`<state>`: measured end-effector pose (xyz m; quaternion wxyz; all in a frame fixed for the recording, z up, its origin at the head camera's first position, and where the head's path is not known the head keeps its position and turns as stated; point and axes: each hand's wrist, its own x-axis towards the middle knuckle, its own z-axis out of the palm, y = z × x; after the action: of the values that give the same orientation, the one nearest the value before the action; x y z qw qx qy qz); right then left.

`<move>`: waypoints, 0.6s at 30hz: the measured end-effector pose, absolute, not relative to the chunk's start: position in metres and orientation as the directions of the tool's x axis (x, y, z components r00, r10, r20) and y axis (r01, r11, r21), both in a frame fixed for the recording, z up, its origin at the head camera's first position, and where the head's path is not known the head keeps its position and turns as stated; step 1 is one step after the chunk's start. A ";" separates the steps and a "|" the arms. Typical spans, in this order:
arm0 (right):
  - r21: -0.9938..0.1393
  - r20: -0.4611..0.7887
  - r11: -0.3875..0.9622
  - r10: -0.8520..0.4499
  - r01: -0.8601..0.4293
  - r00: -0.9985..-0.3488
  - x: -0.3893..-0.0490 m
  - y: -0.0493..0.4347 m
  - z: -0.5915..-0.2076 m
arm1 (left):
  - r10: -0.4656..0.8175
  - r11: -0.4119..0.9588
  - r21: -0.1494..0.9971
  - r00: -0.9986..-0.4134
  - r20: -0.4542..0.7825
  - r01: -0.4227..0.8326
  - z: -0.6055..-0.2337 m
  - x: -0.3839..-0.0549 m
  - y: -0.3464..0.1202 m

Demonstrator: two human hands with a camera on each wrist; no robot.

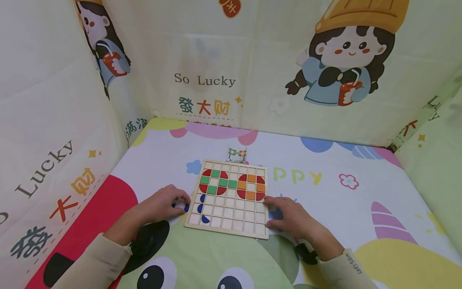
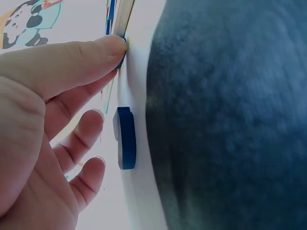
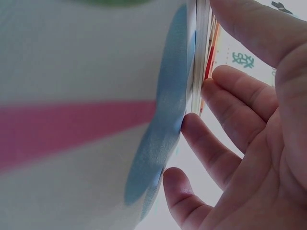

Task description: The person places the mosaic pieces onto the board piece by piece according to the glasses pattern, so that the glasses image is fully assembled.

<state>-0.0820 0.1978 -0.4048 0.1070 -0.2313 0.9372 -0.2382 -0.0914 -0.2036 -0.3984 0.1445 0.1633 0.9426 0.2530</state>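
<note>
A wooden grid board (image 1: pixel 236 237) lies on the table, with red, green and orange pieces forming two round shapes in its upper rows. Three dark blue rounded pieces, among them one at the bottom (image 1: pixel 205 219), sit in the lower left cells. Just off the board's left edge, my left hand (image 1: pixel 162 204) pinches a blue piece (image 2: pixel 122 61) between thumb and index finger. Another blue piece (image 2: pixel 126 139) lies on the table beside that hand's loosely bent fingers. My right hand (image 1: pixel 290 214) touches the board's right edge with relaxed fingers, holding no piece.
Behind the board is a small pattern card (image 1: pixel 236 155) printed with a coloured grid design. A colourful printed cloth (image 1: pixel 325 208) covers the table. Cream fabric walls (image 1: pixel 260 72) with cartoon prints stand at the back and both sides.
</note>
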 end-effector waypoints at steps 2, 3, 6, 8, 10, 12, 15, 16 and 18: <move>-0.495 -0.090 0.780 -0.485 -0.384 -0.870 -0.082 0.198 -0.406 | 0.389 0.822 0.513 -0.902 -0.187 0.248 -0.398 -0.092 -0.202; -0.494 -0.089 0.781 -0.484 -0.383 -0.870 -0.082 0.198 -0.406 | 0.395 0.825 0.502 -0.901 -0.182 0.260 -0.397 -0.092 -0.201; -0.490 -0.091 0.782 -0.484 -0.384 -0.870 -0.083 0.198 -0.406 | 0.397 0.843 0.455 -0.903 -0.164 0.287 -0.397 -0.093 -0.199; -0.491 -0.095 0.784 -0.483 -0.381 -0.870 -0.083 0.198 -0.406 | 0.397 0.850 0.433 -0.905 -0.152 0.300 -0.397 -0.094 -0.197; -0.494 -0.101 0.785 -0.480 -0.375 -0.872 -0.083 0.198 -0.406 | 0.389 0.854 0.424 -0.911 -0.138 0.301 -0.395 -0.096 -0.195; -0.494 -0.103 0.786 -0.479 -0.373 -0.872 -0.083 0.198 -0.406 | 0.384 0.854 0.423 -0.915 -0.122 0.302 -0.393 -0.099 -0.191; -0.494 -0.105 0.786 -0.479 -0.372 -0.871 -0.083 0.199 -0.406 | 0.391 0.844 0.437 -0.915 -0.099 0.313 -0.388 -0.104 -0.182; -0.495 -0.106 0.786 -0.478 -0.371 -0.872 -0.083 0.199 -0.406 | 0.396 0.839 0.443 -0.913 -0.096 0.317 -0.387 -0.105 -0.178; -0.495 -0.106 0.784 -0.482 -0.374 -0.870 -0.083 0.199 -0.406 | 0.399 0.831 0.455 -0.913 -0.089 0.319 -0.385 -0.107 -0.169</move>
<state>-0.0834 0.1989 -0.4061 0.1141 -0.2284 0.9376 -0.2360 -0.1067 -0.1686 -0.3847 0.0905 0.1885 0.9527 0.2207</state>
